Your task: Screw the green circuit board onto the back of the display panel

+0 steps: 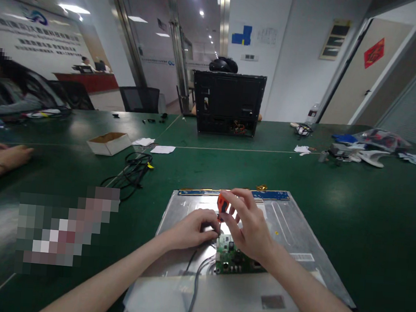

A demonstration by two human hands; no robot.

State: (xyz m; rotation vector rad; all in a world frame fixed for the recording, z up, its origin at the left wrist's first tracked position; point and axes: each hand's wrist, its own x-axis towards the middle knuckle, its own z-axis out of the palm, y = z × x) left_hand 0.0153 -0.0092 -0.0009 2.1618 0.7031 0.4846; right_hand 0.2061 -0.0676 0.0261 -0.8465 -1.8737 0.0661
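A flat display panel point(306, 240) lies on the table with its silver metal back facing up, and a blue circuit strip point(273, 195) runs along its far edge. On it sits a green circuit board point(226, 262), partly covered by my right hand point(254, 230). That hand's fingers are closed around the orange and black handle of a screwdriver point(222, 203), held upright over the board's far left corner. My left hand point(196, 228) is beside the screwdriver's lower end, fingertips pinched together; what they hold, if anything, is hidden. Grey cables point(197, 281) run from the board's left side toward me.
Black cables point(136, 166) and an open white box point(109, 144) lie to the left. A black monitor housing point(229, 102) stands at the far side. Plastic bags point(380, 139) and loose parts lie at the right. Another person's hands point(7, 158) rest at the left.
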